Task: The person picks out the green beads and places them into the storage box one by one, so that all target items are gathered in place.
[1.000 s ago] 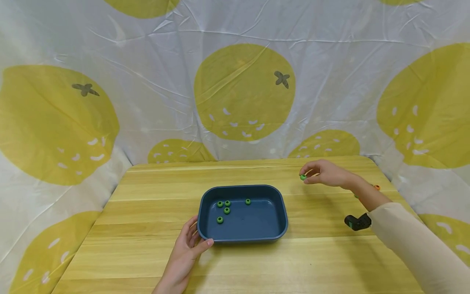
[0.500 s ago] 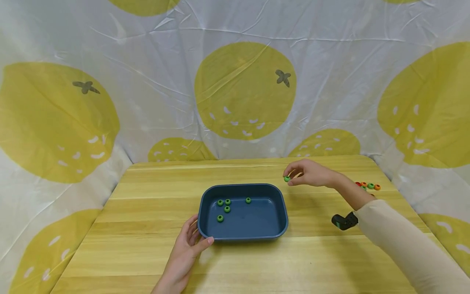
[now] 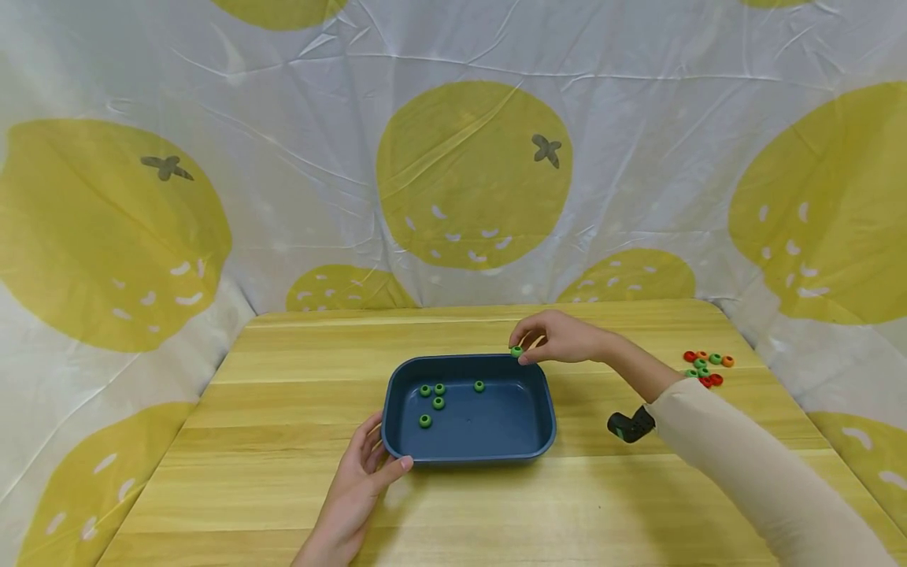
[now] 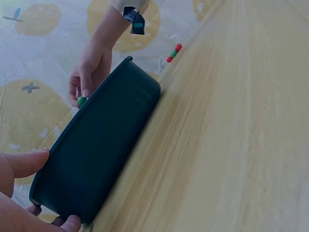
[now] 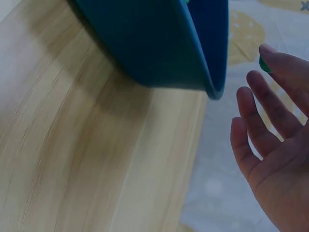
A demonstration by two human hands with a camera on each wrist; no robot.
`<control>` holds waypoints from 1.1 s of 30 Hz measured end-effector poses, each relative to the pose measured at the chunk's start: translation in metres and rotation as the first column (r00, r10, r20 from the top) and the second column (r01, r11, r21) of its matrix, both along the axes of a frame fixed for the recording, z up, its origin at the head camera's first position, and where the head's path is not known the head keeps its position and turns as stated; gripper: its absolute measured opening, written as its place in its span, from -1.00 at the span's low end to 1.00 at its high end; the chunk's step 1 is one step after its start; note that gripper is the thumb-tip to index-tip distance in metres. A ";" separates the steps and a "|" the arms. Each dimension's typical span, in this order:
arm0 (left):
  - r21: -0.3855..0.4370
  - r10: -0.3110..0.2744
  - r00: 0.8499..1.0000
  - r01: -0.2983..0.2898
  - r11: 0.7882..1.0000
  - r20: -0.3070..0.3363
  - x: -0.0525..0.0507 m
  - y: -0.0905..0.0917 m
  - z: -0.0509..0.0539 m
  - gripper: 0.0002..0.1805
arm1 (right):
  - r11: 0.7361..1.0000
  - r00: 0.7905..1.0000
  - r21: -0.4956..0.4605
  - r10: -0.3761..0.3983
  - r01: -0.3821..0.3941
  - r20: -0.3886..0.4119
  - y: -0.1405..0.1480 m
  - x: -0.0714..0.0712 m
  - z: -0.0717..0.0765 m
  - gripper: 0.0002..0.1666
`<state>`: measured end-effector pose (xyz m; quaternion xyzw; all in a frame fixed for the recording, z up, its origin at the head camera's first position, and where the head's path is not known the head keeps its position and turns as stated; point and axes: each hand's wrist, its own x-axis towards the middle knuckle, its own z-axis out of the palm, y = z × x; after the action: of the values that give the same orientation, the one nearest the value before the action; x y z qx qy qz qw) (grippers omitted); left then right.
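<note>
A dark blue rectangular plastic bin (image 3: 471,461) stands on the wooden table, with several green beads (image 3: 438,403) lying on its floor. My left hand (image 3: 354,488) grips the bin's near left corner, thumb on the rim and fingers along the outer wall. Over the bin's far right rim, my right hand (image 3: 560,337) pinches one green bead (image 3: 516,352) between thumb and fingertips. In the right wrist view the thumb (image 5: 285,65) mostly hides that bead, and the other fingers are spread loosely below it.
At the table's right side lies a loose group of red, orange and green beads (image 3: 701,364). A black wrist strap device (image 3: 631,426) hangs at the right sleeve. A pale cloth printed with yellow fruit (image 3: 473,173) hangs behind the table (image 3: 312,362).
My right hand has moved left with the green bead, from beside the bin to above its far right rim. The loose beads at right have come into view. My left hand stays put.
</note>
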<state>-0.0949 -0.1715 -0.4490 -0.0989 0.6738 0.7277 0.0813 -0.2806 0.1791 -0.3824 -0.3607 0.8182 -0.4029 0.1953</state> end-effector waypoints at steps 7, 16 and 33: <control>0.004 -0.006 1.000 0.006 1.000 -0.003 0.000 -0.001 -0.001 -0.02 | 0.998 0.998 -0.026 0.058 -0.058 -0.013 -0.023 -0.001 0.001 -0.74; 0.004 -0.004 1.000 0.004 1.000 0.000 0.000 -0.001 -0.001 -0.01 | 0.993 0.992 -0.008 0.118 -0.118 -0.047 -0.056 -0.006 0.003 -0.74; 0.008 -0.003 1.000 0.003 1.000 -0.007 0.000 0.000 0.000 -0.02 | 0.987 0.986 -0.032 0.155 -0.157 -0.069 -0.086 -0.010 0.005 -0.65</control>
<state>-0.0951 -0.1720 -0.4495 -0.0950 0.6713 0.7306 0.0806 -0.2909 0.0933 -0.3771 -0.4403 0.7858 -0.3893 0.1924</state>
